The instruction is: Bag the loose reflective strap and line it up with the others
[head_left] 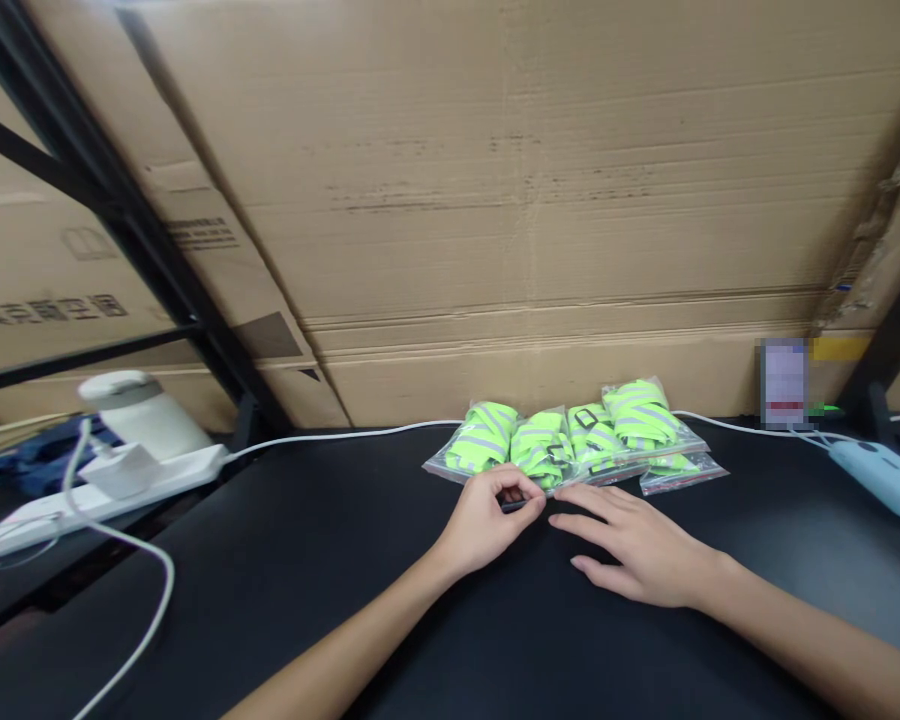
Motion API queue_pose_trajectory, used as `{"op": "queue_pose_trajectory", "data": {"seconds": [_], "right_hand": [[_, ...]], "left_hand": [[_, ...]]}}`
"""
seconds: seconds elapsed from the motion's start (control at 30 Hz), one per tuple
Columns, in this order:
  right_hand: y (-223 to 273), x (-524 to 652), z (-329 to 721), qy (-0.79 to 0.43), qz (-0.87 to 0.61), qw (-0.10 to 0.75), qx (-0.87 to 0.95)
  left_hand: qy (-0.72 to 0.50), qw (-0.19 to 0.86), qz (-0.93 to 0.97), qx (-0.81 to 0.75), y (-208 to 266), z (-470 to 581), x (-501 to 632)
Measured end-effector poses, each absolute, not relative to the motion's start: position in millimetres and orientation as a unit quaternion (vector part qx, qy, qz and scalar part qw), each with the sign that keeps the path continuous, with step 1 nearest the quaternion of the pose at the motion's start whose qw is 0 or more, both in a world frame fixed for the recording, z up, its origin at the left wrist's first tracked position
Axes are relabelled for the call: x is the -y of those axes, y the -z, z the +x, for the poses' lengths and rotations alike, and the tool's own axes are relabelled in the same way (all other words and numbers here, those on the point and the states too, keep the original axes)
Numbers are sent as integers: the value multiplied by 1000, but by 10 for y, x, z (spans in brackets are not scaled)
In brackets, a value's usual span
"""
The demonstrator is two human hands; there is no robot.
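Note:
Several clear zip bags with folded neon-green reflective straps lie in a row at the back of the black table. My left hand (489, 515) is closed in a pinch, thumb against forefinger, at the front edge of the middle bag (541, 447). My right hand (637, 545) is just to its right, palm down with fingers apart, the fingertips close to the same bag edge. Another bag (482, 437) lies to the left. On the right, one bag (640, 413) rests partly over a lower bag (679, 472). Black buckles show on the middle straps.
A cardboard wall (525, 220) rises behind the black table (285, 560). At left are a white power strip (37, 515), a white bottle (146, 415) and a cable (166, 590). At right, a phone (784, 385) leans near a light-blue power bank (881, 478).

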State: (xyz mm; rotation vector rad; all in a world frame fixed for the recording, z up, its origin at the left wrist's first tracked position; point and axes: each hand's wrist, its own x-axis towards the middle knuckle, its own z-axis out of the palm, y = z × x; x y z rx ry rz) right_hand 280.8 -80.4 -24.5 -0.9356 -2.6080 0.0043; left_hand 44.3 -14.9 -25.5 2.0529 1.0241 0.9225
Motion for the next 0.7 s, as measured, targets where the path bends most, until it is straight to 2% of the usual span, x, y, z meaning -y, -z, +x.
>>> {"op": "queue_pose_trajectory", "data": {"seconds": [0.7], "right_hand": [[272, 798, 2832, 6, -326, 195, 925]], "left_hand": [[-315, 339, 794, -394, 221, 393, 101]]}}
